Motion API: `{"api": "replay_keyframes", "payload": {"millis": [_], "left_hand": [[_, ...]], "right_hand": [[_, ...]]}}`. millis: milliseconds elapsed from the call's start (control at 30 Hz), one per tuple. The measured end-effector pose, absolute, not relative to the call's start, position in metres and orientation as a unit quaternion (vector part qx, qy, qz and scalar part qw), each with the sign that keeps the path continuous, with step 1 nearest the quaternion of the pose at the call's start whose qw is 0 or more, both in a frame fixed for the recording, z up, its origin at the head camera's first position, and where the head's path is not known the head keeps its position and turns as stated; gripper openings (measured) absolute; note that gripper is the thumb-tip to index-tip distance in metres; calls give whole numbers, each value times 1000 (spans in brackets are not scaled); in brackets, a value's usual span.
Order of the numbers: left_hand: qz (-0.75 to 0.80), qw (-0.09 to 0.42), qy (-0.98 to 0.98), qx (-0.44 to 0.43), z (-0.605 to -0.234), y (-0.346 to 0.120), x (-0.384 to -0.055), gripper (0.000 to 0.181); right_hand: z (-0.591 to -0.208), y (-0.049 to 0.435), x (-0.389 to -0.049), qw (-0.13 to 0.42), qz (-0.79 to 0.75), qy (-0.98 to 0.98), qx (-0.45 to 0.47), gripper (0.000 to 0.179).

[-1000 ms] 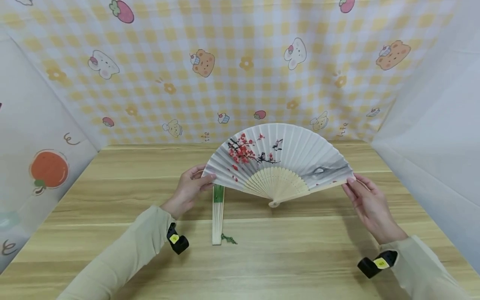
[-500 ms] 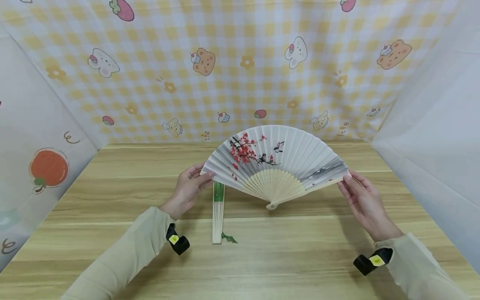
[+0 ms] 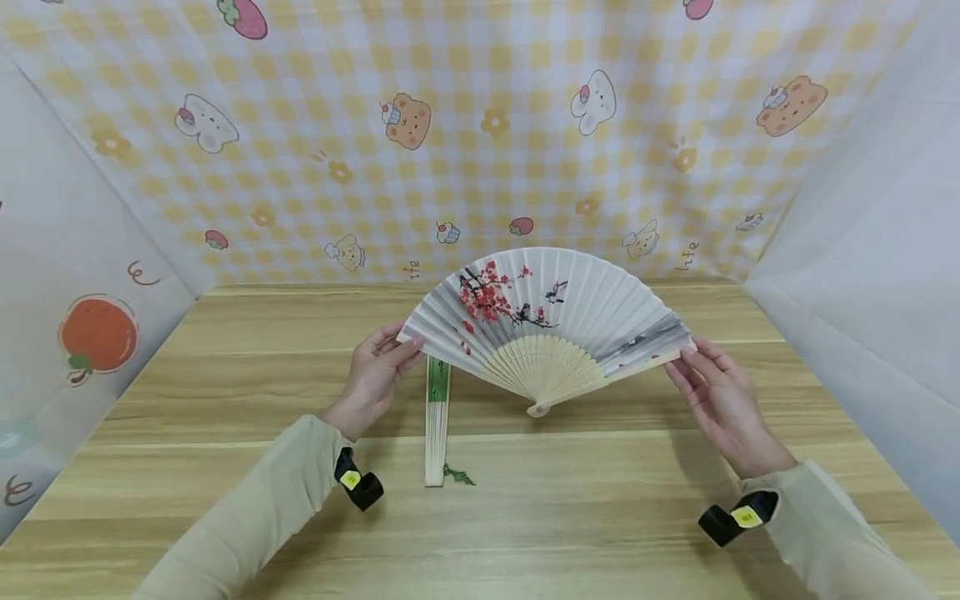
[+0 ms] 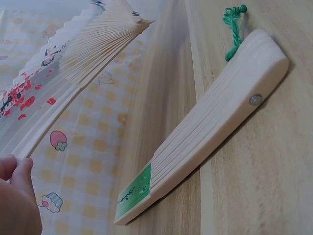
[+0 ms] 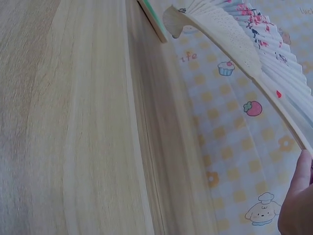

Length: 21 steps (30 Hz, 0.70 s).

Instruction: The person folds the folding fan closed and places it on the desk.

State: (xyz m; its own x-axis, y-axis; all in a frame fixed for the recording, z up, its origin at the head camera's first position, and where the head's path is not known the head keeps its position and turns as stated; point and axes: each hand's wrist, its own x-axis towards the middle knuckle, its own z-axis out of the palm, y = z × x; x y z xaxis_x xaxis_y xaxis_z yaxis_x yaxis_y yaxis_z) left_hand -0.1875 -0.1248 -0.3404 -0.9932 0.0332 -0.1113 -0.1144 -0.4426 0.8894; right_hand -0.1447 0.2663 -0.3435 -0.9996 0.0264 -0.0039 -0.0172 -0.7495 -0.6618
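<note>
A white folding fan (image 3: 577, 300) is spread wide above the table, painted with red blossoms, small birds and grey strokes. My left hand (image 3: 372, 375) pinches its left end between thumb and fingers. At the opposite end, my right hand (image 3: 723, 404) pinches the outer rib. The fan's pivot points down toward me. Below and left of it lies a second folding fan (image 3: 436, 433), closed, with pale ribs, a green upper part and a green tassel (image 3: 459, 476). In the left wrist view the closed fan (image 4: 210, 122) shows its metal rivet; nobody touches it.
The wood-grain table (image 3: 570, 517) runs back to a yellow checked cloth (image 3: 480, 167) with cartoon prints. White cloth walls (image 3: 862, 250) stand at both sides. Each wrist carries a black camera band (image 3: 362, 487).
Both hands still hold the spread fan. The right hand has shifted left and slightly up, and the fan's pivot has moved slightly left. The closed fan has stayed in place.
</note>
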Motion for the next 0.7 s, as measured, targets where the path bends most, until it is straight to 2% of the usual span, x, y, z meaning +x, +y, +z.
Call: {"api": "replay_keyframes", "payload": {"millis": [700], "left_hand": [[860,30,508,-42,-338,-118,-189,27]], "right_hand": [[-336,261,-150,6,937,-350,-12,14]]}}
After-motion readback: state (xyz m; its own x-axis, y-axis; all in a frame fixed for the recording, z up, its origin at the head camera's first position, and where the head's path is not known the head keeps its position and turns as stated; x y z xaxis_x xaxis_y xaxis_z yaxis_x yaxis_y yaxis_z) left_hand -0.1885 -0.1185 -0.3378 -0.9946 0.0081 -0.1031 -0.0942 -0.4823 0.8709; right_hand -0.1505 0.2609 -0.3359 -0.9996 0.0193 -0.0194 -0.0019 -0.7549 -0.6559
